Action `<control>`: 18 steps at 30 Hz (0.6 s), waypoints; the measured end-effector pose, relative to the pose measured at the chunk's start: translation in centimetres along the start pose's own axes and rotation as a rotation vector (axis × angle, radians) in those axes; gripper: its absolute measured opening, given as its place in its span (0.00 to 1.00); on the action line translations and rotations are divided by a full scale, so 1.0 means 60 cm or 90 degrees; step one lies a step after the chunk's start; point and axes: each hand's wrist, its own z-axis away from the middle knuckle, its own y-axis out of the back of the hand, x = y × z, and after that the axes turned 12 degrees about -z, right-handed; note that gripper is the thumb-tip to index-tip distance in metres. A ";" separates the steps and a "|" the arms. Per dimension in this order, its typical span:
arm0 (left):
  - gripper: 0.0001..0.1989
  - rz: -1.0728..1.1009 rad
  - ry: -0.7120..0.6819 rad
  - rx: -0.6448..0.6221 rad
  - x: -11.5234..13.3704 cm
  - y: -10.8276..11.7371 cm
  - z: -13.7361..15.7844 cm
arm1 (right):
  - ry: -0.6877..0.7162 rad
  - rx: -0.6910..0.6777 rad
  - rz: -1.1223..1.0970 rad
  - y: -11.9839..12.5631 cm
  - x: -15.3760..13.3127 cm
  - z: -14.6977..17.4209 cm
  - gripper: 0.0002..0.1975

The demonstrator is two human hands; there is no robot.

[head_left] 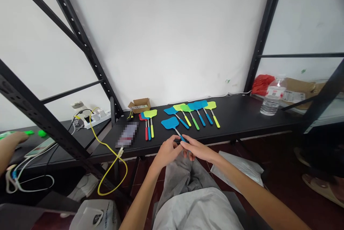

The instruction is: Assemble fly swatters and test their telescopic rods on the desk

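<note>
A blue fly swatter (170, 123) lies over the black shelf's front edge, its handle pointing toward me. My left hand (170, 149) and my right hand (196, 146) meet at the handle's end, fingers closed around it; part of the grip is hidden by them. Behind it, several fly swatters lie in a loose row: a blue one (172, 111), a green one (187, 108), more blue ones, and a yellow-green one (211, 105) at the right. To the left, red, blue and yellow-green swatters (150, 113) overlap at their heads.
On the black shelf (242, 115) are a small cardboard box (142, 106), a blurred phone (128, 135) with a yellow cable (125, 172), and a plastic bottle (272, 97). Metal posts stand at both sides. Another person's hand (13, 144) is at far left. A grey bag (239, 169) lies below.
</note>
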 end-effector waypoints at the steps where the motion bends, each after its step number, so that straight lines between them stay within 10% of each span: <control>1: 0.21 -0.011 -0.003 -0.003 -0.003 0.000 0.000 | -0.002 -0.009 0.005 0.000 0.002 0.000 0.40; 18: 0.29 -0.293 0.042 0.009 -0.019 -0.005 0.000 | 0.124 0.068 0.353 0.012 -0.011 0.009 0.29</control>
